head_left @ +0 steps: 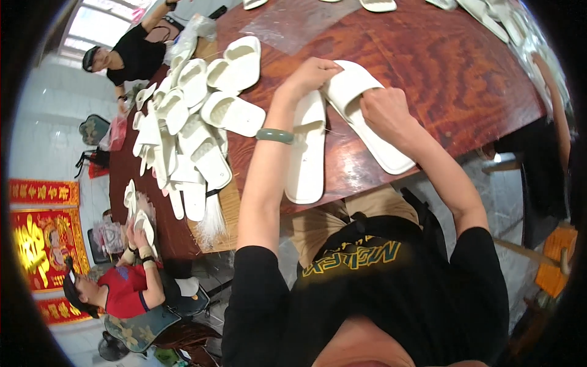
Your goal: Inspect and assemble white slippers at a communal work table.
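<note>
A white slipper (391,150) lies slanted on the wooden table before me, toe pointing away. My left hand (313,76) is closed at the slipper's toe, on the left edge of its strap. My right hand (388,113) is curled at the strap's opening, its fingertips tucked in and hidden. Just left of it a second white slipper (304,162) rests flat, partly covered by my left wrist, which wears a green bangle (275,136).
A heap of white slippers (202,150) covers the table's left side, with white strands (211,225) below. Clear plastic film (293,27) lies at the far side. More slippers (489,18) sit far right. A co-worker in red (128,290) handles a slipper; another in black (137,55) is far left.
</note>
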Tool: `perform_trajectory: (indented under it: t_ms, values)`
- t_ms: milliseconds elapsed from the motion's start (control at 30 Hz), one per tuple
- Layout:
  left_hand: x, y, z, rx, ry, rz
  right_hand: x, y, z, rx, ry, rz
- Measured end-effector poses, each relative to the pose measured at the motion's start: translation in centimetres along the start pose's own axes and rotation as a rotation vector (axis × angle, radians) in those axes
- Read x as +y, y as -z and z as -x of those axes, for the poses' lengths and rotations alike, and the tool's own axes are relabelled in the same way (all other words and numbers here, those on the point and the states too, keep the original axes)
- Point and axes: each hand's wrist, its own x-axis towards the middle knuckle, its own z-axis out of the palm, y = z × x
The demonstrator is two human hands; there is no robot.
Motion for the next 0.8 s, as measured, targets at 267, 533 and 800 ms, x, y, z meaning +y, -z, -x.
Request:
perform_trajectory:
  t_ms: [267, 533, 800]
  values:
    - [-0.7, -0.1, -0.7, -0.023, -0.013, 0.037, -0.1, -2.1, -0.5, 0.001, 0.029, 0.060]
    - [-3.1, -1.1, -1.5, 0.387, -0.179, 0.017, -0.7, -0.2, 0.0, 0.012, 0.042, 0.043]
    - [-0.4, -0.7, 3.4, 0.766, -0.444, 0.099, -1.1, 1.1, -7.0, 0.331, 0.282, -0.251]
